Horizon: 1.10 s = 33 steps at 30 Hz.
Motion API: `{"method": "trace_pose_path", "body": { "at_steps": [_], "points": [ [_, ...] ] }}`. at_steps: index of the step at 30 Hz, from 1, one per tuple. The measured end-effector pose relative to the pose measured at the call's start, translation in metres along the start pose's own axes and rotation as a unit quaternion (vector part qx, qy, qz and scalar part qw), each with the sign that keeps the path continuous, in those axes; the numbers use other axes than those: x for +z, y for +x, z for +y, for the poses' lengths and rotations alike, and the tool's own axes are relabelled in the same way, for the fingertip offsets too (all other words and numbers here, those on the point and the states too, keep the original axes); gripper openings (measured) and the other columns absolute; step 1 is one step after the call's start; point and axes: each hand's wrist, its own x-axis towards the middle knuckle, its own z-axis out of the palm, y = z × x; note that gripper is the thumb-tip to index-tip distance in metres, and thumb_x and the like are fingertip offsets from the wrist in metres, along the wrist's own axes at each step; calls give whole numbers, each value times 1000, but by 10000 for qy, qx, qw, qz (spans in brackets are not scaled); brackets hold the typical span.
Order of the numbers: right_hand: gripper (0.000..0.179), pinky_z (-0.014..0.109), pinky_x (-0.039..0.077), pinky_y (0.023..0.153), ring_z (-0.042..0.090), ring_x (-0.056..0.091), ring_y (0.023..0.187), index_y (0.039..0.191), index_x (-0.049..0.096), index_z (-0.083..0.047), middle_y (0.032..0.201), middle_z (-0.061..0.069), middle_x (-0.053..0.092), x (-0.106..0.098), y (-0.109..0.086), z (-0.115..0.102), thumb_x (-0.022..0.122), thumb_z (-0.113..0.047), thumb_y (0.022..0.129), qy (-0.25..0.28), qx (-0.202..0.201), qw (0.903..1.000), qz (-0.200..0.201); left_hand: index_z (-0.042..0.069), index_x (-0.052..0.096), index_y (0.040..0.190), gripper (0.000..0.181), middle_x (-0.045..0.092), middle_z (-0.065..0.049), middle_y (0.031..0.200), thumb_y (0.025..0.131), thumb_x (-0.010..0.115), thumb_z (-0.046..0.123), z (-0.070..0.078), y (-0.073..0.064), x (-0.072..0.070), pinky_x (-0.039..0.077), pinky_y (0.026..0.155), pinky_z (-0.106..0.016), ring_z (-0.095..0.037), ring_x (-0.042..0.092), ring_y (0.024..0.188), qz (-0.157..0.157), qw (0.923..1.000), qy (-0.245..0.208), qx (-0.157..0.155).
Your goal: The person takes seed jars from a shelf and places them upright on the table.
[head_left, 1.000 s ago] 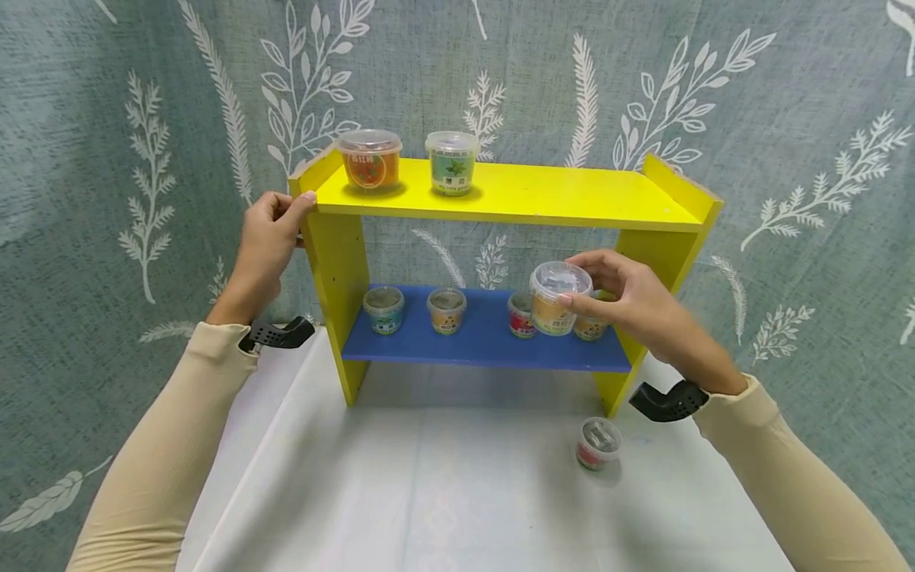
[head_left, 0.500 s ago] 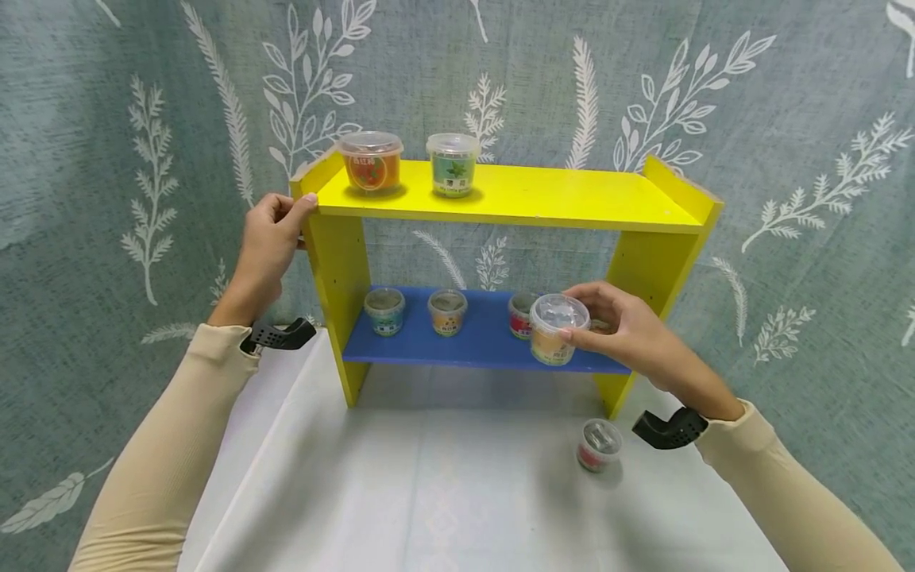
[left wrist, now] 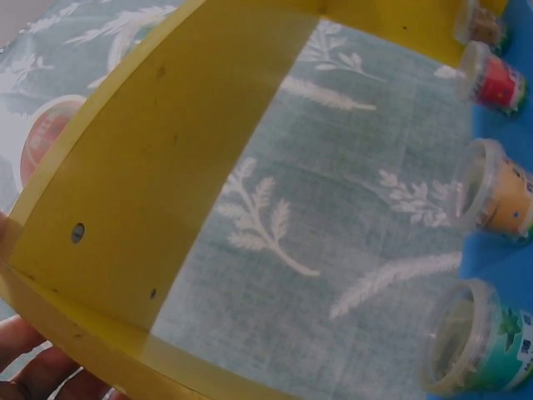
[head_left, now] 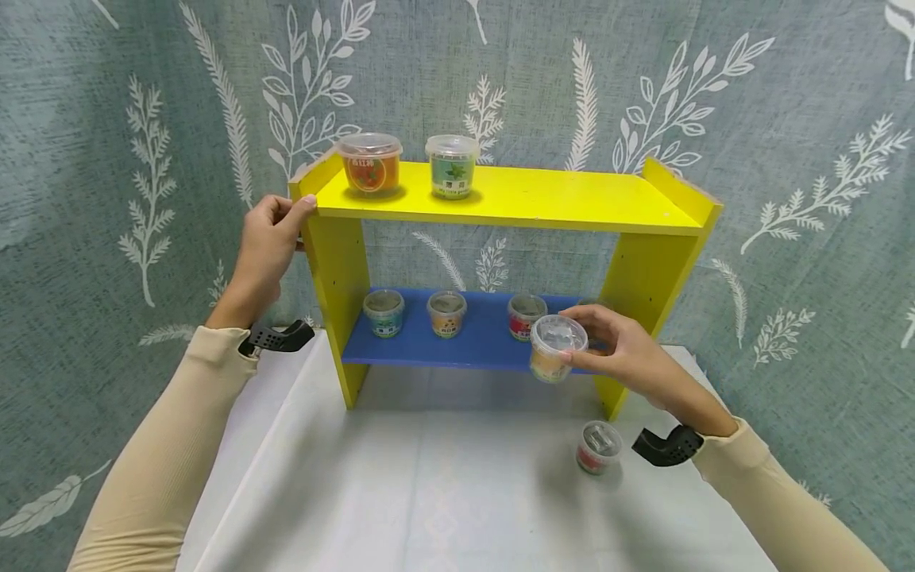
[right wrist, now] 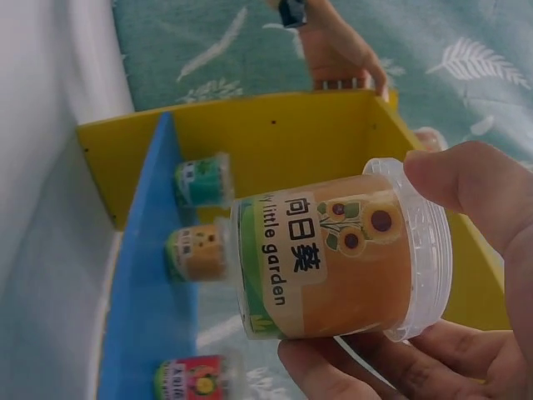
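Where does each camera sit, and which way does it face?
Head: on the head, facing forward and down at the yellow shelf unit; left hand, right hand, sleeves show.
Left wrist: on that wrist, looking into the shelf unit, small cups at right; left fingers show.
Right wrist: on that wrist, looking at the held sunflower cup; right thumb and fingers show, left hand beyond.
Head and right wrist share the sunflower cup.

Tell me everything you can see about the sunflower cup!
The sunflower cup is round and looks like see-through plastic, with a clear lid on top. Its orange label shows sunflowers, dark writing including "little garden", and green near the base. It is roughly upright in the air, in front of the blue shelf. The right hand holds it between thumb and fingers.
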Motion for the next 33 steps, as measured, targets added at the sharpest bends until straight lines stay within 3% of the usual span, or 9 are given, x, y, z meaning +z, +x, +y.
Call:
{"method": "trace_pose_path", "body": {
  "at_steps": [8,18,33],
  "points": [
    [57,29,54,94,32,57,130,142,54,-12,135,10,60,12,-5,20,79,-24,93,38,48,9999,-152,14,53,108,37,53,-1,106,102,58,50,-1,1,-1,46,81,-30,-15,54,93,-20,10000,40,19],
    [59,31,54,93,31,58,129,143,52,-12,135,10,63,26,-12,49,80,-22,92,513,231,9977,-390,14,53,108,38,53,-1,105,101,59,52,-2,2,-1,46,81,-30,-15,54,92,-20,10000,73,-8],
    [62,30,54,91,30,61,124,143,53,-10,134,9,63,44,-21,92,81,-28,91,279,641,9967,-413,14,53,107,37,52,0,104,102,58,50,-3,2,-1,46,81,-31,-15,53,93,-3,9999,111,13]
  ]
}}
